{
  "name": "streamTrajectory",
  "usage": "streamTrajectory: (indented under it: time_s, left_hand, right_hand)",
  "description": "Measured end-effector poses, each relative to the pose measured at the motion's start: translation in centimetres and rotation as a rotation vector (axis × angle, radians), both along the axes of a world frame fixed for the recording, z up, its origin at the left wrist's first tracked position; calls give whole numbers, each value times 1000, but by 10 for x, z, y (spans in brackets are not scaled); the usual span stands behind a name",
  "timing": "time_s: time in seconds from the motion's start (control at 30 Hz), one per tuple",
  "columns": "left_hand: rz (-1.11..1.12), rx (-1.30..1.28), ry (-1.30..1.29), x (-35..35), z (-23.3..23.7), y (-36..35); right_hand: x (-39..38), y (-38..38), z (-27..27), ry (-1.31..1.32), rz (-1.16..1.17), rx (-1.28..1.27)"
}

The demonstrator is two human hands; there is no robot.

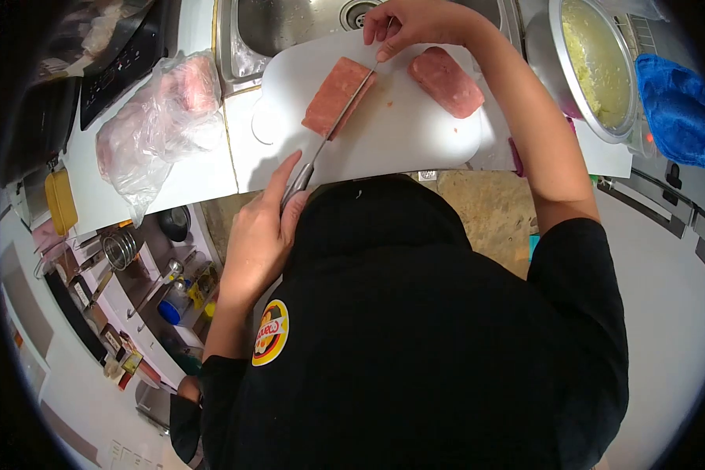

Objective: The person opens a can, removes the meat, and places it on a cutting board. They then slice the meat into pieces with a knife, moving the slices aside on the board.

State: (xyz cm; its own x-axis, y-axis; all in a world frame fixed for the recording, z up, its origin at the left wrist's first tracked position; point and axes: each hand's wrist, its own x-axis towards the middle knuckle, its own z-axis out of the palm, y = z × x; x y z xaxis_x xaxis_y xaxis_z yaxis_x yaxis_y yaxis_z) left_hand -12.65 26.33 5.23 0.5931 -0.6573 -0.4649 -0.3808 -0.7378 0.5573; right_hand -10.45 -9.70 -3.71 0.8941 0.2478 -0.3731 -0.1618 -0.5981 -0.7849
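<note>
My left hand (260, 235) is closed around the grey handle of a kitchen knife (343, 117). The blade lies slantwise along a pink block of meat (333, 94), near its right side, with a thin strip of meat beyond the blade. At the far end, my right hand (419, 30) pinches the knife near its tip, fingers curled. A second pink piece of meat (446, 82), rounded at one end, rests apart to the right. Both pieces are on a white cutting board (415, 145), with small scraps between them.
A steel sink (290, 27) is behind the board. Clear plastic bags of pink meat (164, 117) lie on the left counter. A metal bowl (556, 55) of pale shredded food stands right, beside a blue cloth (681, 110). Shelves of utensils (119, 249) are at lower left.
</note>
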Motion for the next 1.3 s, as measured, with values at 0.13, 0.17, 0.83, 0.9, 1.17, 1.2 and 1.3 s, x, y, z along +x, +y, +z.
streamTrajectory:
  time_s: [0.13, 0.17, 0.83, 0.9, 1.17, 1.2, 1.3]
  left_hand:
    - [26, 111, 2, -2, -13, 4]
    - [30, 113, -22, -3, -14, 3]
    - [9, 65, -78, -5, -32, 3]
    - [8, 63, -77, -5, -33, 3]
    - [0, 83, -78, -3, -38, 3]
    - [-2, 75, -82, -3, -39, 4]
    - [-7, 53, -89, -3, -43, 6]
  right_hand:
    - [-1, 0, 1, 2, -5, 31]
    - [-1, -1, 2, 10, 3, 37]
    - [-6, 7, 13, 35, -59, -17]
    - [-5, 7, 14, 31, -50, -28]
    - [-4, 11, 20, 96, -93, -60]
    - [-4, 11, 19, 87, -85, -59]
    - [-3, 9, 14, 63, -69, -53]
